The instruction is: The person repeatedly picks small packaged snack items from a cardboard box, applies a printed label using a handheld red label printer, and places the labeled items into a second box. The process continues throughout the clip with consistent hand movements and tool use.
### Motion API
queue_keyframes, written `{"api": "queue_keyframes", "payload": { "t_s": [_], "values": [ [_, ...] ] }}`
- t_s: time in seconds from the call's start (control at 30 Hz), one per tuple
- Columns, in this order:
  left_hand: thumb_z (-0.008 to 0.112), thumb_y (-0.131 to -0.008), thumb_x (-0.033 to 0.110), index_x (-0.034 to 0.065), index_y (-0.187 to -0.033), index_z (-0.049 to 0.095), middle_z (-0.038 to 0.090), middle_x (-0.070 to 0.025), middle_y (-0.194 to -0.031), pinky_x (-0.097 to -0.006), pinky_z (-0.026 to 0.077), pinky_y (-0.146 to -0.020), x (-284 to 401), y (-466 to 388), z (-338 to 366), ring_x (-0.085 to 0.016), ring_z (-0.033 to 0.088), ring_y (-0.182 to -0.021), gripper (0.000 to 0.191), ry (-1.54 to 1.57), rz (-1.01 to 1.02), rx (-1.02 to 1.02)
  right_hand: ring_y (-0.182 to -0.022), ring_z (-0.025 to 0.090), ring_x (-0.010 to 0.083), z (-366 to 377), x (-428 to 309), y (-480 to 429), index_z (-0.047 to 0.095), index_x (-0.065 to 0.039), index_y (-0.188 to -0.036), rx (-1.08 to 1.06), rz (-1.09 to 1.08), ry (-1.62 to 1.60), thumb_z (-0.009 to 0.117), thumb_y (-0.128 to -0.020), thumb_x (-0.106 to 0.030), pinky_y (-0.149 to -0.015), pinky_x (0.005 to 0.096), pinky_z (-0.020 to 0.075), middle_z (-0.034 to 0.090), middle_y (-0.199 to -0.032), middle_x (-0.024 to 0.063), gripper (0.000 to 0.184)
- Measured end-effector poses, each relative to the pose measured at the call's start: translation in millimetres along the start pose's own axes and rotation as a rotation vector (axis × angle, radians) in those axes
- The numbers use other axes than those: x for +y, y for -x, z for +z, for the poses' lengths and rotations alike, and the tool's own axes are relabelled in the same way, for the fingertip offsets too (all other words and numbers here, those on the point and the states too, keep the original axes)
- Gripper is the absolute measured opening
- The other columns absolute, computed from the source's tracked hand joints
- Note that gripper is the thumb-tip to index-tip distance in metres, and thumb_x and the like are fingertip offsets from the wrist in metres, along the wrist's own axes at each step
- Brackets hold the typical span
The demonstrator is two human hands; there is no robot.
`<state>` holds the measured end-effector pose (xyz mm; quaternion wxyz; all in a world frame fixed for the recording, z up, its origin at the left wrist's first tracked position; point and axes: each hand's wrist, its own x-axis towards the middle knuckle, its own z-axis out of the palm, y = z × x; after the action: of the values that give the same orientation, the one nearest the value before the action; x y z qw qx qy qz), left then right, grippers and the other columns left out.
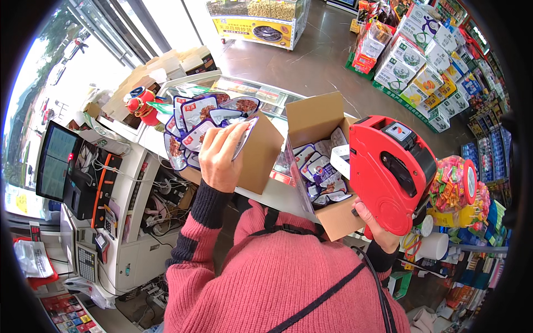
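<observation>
My left hand (221, 156) grips the edge of a snack pouch (246, 138), seen nearly edge-on, above a full cardboard box (260, 156). Several purple-and-white foil pouches (200, 111) are heaped in that box, up past its rim. In my right hand (378, 227) is a red handheld price labeller (385, 175), held by its handle. A strip of white labels (341, 160) curls from its left side. Below and left of the labeller, an open cardboard box (314, 109) holds more pouches (322, 172). Part of this box is hidden behind the labeller.
Both boxes stand on a white, glass-topped counter (254, 89). A red figurine (143, 106) and a monitor (58, 162) are to the left. Candy jars (449, 183) stand close by the labeller on the right. Stacked drink cartons (410, 62) occupy the floor beyond.
</observation>
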<state>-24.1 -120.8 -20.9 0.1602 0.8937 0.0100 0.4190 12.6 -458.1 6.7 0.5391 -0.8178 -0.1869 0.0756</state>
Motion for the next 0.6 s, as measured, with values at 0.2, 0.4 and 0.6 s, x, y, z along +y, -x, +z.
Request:
{"api": "queue_keyframes", "payload": {
  "t_s": [0.2, 0.4, 0.6],
  "values": [
    [0.07, -0.077, 0.008, 0.0059, -0.1, 0.067, 0.061, -0.0088, -0.086, -0.0357, 0.05, -0.07, 3, 16, -7, -0.029, 0.061, -0.081, 0.023, -0.088, -0.284, -0.116, -0.091, 0.068, 0.0206, -4, 1, 3, 0.068, 0.0, -0.109, 0.012, 0.039, -0.038, 0.077, -0.083, -0.011, -0.081, 0.0322, 0.053, 0.071, -0.1, 0.0101, 0.029],
    [0.072, -0.076, 0.012, 0.0047, -0.097, 0.066, 0.058, -0.0081, -0.085, -0.0357, 0.05, -0.064, -3, 23, 4, -0.026, 0.062, -0.076, 0.024, -0.278, -0.104, 0.034, -0.09, 0.068, 0.0195, -4, 1, 3, 0.068, 0.0, -0.108, 0.02, 0.017, -0.033, 0.077, -0.083, -0.01, -0.081, 0.0319, 0.0532, 0.071, -0.099, 0.0094, 0.029],
    [0.071, -0.073, 0.009, 0.0058, -0.102, 0.066, 0.06, -0.0086, -0.087, -0.0363, 0.051, -0.068, -8, 23, 5, -0.029, 0.063, -0.076, 0.03, -0.26, -0.221, -0.056, -0.089, 0.068, 0.0201, -5, 2, 4, 0.069, 0.0, -0.105, 0.053, 0.031, -0.06, 0.078, -0.082, -0.011, -0.079, 0.032, 0.0536, 0.072, -0.097, 0.0097, 0.028]
  ]
}}
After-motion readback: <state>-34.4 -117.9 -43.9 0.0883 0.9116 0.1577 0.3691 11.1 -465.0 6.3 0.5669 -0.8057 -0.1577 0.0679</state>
